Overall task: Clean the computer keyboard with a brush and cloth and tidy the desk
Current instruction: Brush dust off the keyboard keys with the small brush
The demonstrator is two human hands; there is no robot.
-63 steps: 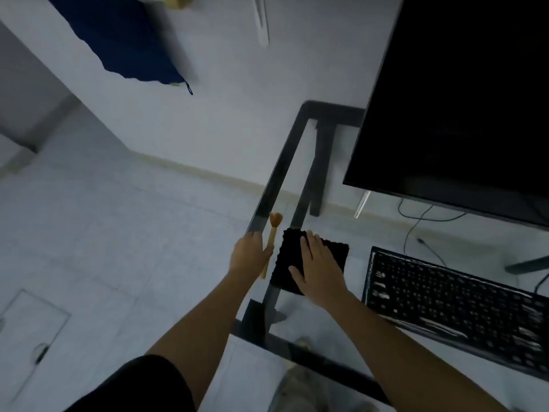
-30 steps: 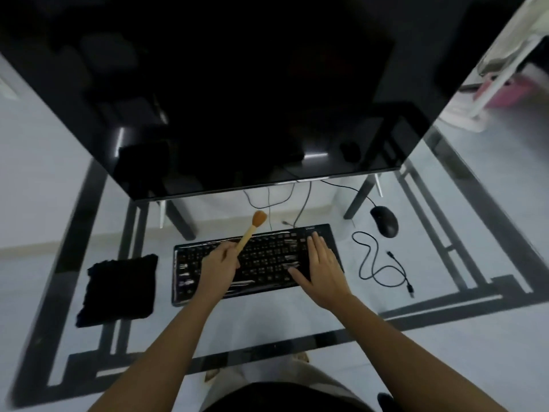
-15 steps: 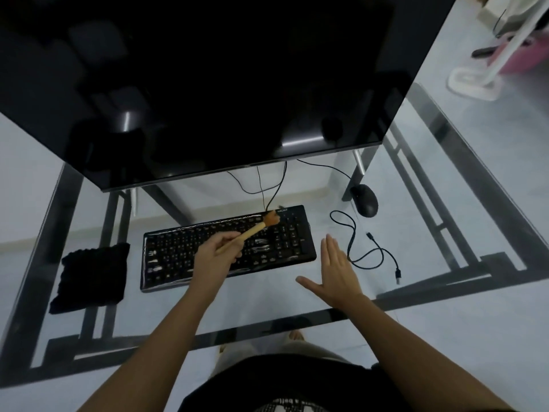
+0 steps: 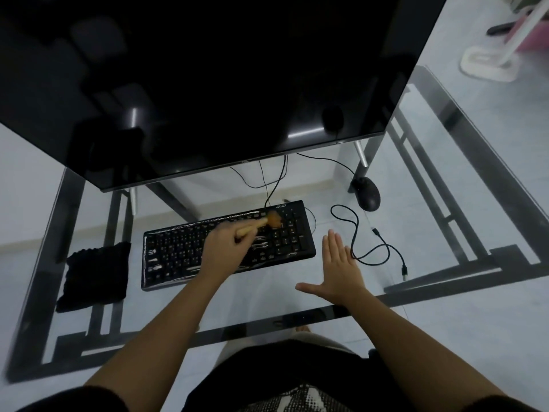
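A black keyboard point(image 4: 178, 251) lies on the glass desk point(image 4: 267, 295) below the monitor. My left hand point(image 4: 224, 248) grips the wooden handle of a small brush point(image 4: 269, 220). Its orange bristles sit on the keys near the keyboard's upper right. My right hand point(image 4: 338, 269) lies flat on the glass just right of the keyboard, fingers straight and thumb spread. A black cloth point(image 4: 95, 275) lies on the desk left of the keyboard, apart from both hands.
A large black monitor point(image 4: 208, 84) overhangs the back of the desk. A black mouse point(image 4: 368, 193) sits at the right rear. A loose black cable point(image 4: 371, 248) curls right of my right hand. A white stand base point(image 4: 487, 60) is on the floor far right.
My left hand left the desk's left end with the brush and now has its bristles on the keyboard's right part. My right hand left the cloth, then the keys, for the glass.
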